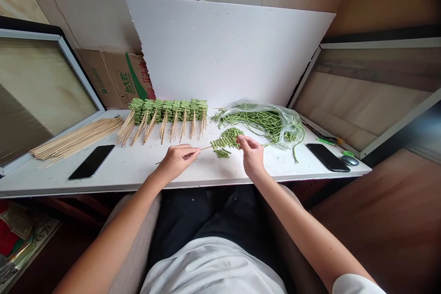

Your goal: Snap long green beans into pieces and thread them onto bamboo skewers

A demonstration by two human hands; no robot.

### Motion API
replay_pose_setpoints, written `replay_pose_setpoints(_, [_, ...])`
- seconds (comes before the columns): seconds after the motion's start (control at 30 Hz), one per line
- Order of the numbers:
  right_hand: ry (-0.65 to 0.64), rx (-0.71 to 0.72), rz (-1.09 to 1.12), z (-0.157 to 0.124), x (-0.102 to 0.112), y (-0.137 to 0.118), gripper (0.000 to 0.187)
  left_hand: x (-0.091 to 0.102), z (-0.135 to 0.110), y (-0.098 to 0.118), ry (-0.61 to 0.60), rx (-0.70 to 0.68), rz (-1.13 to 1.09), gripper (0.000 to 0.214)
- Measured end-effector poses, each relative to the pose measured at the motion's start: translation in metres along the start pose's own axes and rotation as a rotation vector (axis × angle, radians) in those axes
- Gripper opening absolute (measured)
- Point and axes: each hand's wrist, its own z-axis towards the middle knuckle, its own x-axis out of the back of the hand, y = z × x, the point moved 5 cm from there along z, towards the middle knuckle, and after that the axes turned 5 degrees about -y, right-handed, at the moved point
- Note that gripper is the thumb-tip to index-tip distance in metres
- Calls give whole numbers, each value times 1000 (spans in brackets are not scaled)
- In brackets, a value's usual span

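My left hand [177,161] pinches a thin bamboo skewer [206,148] near its middle, and the skewer runs to the right into a zigzag of folded green long beans [224,141]. My right hand [252,156] grips the far end of those beans, with its fingers curled over them. A small loose clump of beans [221,153] lies on the white table [138,179] just below the skewer. Behind my hands stands a row of bean-laden skewers [168,111], their bare points facing me.
A bundle of bare skewers [77,141] lies at the table's left, near a black phone [91,161]. A plastic bag of long beans [265,123] sits at the back right. Another phone [327,157] and a small round dark object [350,161] lie to the right. A white foam board [223,50] leans behind.
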Motion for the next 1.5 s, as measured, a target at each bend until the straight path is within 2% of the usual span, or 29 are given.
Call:
replay_pose_setpoints(0.1, [20,-16,-3,-4,-2,1,36,2,-1,0,68,-30,3,17])
replay_pose_setpoints(0.2, [35,-37,32,-7,-4,0,36,1,-2,-1,83,-44,1,15])
replay_pose_setpoints(0.47, [46,-64,33,-4,-3,1,36,-6,-3,1,-12,-16,0,22])
replay_pose_setpoints(0.7, [1,-16,63,-2,-4,0,32,-8,-2,3,-70,-2,-1,24])
replay_pose_setpoints(1.03, [35,-49,-26,-5,-2,6,36,-4,-5,5,90,-79,101,17])
replay_pose_setpoints(1.23, [26,-98,29,-5,-5,2,35,-6,-6,10,78,-105,107,17])
replay_pose_setpoints(1.37, [31,-159,54,-7,-7,2,34,-7,-8,16,127,-193,213,16])
replay_pose_setpoints(1.5, [24,-137,31,-7,-6,3,35,-10,-9,22,131,-227,241,14])
